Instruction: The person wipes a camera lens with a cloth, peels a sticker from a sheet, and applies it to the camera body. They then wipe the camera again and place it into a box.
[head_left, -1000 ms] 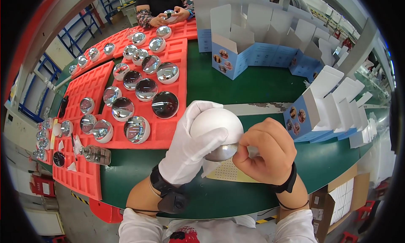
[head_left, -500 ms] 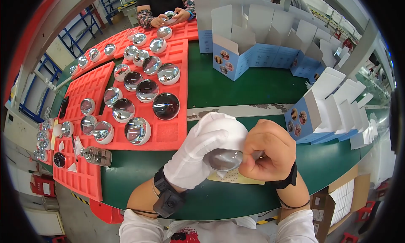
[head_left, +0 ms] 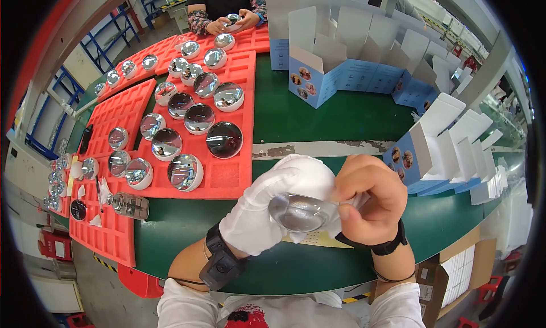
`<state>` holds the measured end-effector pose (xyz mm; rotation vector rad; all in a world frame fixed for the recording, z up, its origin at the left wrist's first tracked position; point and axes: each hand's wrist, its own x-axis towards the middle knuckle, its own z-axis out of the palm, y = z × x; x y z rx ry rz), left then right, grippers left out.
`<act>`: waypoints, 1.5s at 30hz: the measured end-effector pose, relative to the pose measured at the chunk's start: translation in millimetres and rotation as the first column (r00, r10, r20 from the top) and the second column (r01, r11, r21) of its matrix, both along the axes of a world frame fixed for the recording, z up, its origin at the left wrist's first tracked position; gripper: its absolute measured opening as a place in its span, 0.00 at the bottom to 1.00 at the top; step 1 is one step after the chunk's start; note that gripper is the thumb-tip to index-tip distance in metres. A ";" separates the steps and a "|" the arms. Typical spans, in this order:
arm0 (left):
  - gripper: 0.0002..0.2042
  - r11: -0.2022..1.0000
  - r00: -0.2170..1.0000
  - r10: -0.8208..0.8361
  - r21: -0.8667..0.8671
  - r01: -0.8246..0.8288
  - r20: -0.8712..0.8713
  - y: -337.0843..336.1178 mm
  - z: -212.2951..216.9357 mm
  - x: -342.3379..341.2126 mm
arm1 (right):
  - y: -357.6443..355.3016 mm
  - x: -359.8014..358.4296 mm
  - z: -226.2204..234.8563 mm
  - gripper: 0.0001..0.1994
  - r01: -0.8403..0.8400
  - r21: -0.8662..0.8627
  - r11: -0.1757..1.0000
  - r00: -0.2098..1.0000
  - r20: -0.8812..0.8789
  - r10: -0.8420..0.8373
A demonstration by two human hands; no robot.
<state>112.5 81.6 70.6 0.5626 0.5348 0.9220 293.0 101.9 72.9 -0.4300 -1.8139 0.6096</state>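
My left hand [head_left: 267, 208], in a white glove, cups a shiny mirrored dome [head_left: 301, 212] from behind and below. My bare right hand [head_left: 367, 194] pinches a small white cloth [head_left: 341, 205] against the dome's right edge. Both hands are held over the green table [head_left: 330, 114], just right of a red foam tray [head_left: 227, 174] where several more mirrored domes lie, the nearest being one with a white rim [head_left: 185, 172].
Open blue-and-white cartons stand in rows at the back [head_left: 318, 72] and right [head_left: 438, 146]. More red trays [head_left: 114, 237] with domes run along the left, beside a small glass bottle [head_left: 128, 204]. A person's hands [head_left: 230, 22] hold a dome at the far end. Cardboard box [head_left: 455, 265] at lower right.
The dome has turned in my left hand so its mirrored face shows toward me. My right hand has shifted along its right edge with the cloth.
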 end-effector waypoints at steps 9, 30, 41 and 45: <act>0.21 0.994 0.995 0.077 0.082 -0.071 -0.063 -5.6 4.2 1.0 | -21.8 1.4 18.7 0.10 0.237 0.210 0.948 0.938 0.206 -0.280; 0.18 0.998 0.998 -0.031 0.062 0.027 0.053 -2.5 0.9 -4.9 | -0.7 -4.6 -4.6 0.05 0.056 0.221 0.974 0.997 0.036 -0.065; 0.28 0.996 0.995 0.003 0.089 0.006 -0.100 -3.8 3.4 -1.5 | -0.6 -2.0 -4.9 0.07 -0.071 0.057 0.996 0.996 -0.052 0.074; 0.25 0.998 1.000 -0.009 0.057 0.011 -0.028 -2.9 1.7 -5.3 | 0.0 -1.2 -4.3 0.05 -0.102 0.058 0.993 0.994 -0.045 0.105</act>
